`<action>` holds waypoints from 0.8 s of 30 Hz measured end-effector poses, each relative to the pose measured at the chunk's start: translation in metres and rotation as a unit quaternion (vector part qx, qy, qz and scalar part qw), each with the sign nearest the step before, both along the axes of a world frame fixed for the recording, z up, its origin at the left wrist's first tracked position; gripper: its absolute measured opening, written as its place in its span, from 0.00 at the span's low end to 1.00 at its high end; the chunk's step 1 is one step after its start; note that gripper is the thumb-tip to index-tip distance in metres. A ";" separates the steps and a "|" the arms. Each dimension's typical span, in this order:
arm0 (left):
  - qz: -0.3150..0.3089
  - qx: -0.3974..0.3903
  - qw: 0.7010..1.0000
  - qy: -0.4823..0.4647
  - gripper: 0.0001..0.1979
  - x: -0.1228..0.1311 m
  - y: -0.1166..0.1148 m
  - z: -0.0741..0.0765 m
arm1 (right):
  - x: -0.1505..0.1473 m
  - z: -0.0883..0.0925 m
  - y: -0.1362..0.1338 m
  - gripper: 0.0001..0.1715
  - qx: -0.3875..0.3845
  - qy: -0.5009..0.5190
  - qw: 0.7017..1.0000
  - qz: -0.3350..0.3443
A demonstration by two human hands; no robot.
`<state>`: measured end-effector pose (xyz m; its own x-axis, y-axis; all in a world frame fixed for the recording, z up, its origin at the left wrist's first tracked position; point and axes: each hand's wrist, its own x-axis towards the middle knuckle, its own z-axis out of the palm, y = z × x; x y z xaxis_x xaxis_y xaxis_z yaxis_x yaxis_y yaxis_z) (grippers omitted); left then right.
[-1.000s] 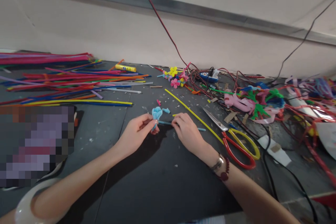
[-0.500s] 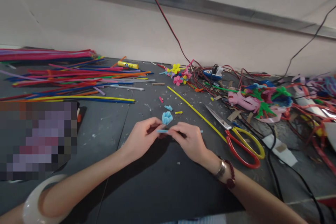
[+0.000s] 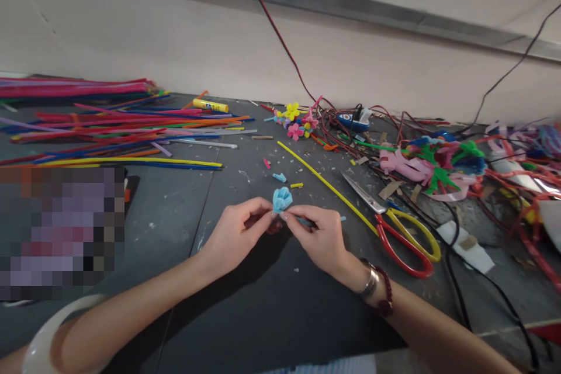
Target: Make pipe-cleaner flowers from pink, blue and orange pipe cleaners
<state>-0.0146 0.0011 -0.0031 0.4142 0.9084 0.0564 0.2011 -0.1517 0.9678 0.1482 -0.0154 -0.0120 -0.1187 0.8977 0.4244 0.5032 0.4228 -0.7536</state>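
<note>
A light blue pipe-cleaner flower (image 3: pixel 281 199) stands up between my hands, its looped petals above my fingertips. My left hand (image 3: pixel 239 227) pinches its base from the left, thumb against index finger. From the other side my right hand (image 3: pixel 319 235) is closed at the same base, thumb and index finger together. A light blue pipe cleaner (image 3: pixel 343 218) runs through the right hand, and its free end sticks out past the knuckles. The fingers hide where the stem and this piece meet. Just beyond the flower lie a light blue scrap (image 3: pixel 279 177) and a yellow scrap (image 3: pixel 297 185).
Red-and-yellow-handled scissors (image 3: pixel 405 243) lie to the right beside a long yellow pipe cleaner (image 3: pixel 326 183). Loose coloured pipe cleaners (image 3: pixel 131 128) and a glue stick (image 3: pixel 210 106) are at the back left. Finished flowers (image 3: pixel 294 120) and tangled cables (image 3: pixel 337 128) lie along the wall.
The flower has tilted to the right, and its petals have spread a little. My right fingertips have moved left to its base; the blue piece's left end no longer shows.
</note>
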 end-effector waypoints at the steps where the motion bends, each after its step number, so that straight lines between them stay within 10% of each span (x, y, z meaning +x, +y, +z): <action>1: -0.001 -0.004 1.000 -0.002 0.08 0.000 0.000 0.000 | -0.001 0.000 0.000 0.09 0.000 0.004 1.000 -0.005; 24: -0.001 0.118 0.989 0.085 0.08 -0.001 -0.003 0.006 | 0.000 -0.002 -0.007 0.08 0.066 -0.027 0.997 0.001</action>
<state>-0.0159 -0.0016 0.0033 0.4378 0.8775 0.1960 0.3578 -0.3700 0.8574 0.1477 -0.0225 -0.0141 -0.1467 0.8345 0.5311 0.5413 0.5171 -0.6630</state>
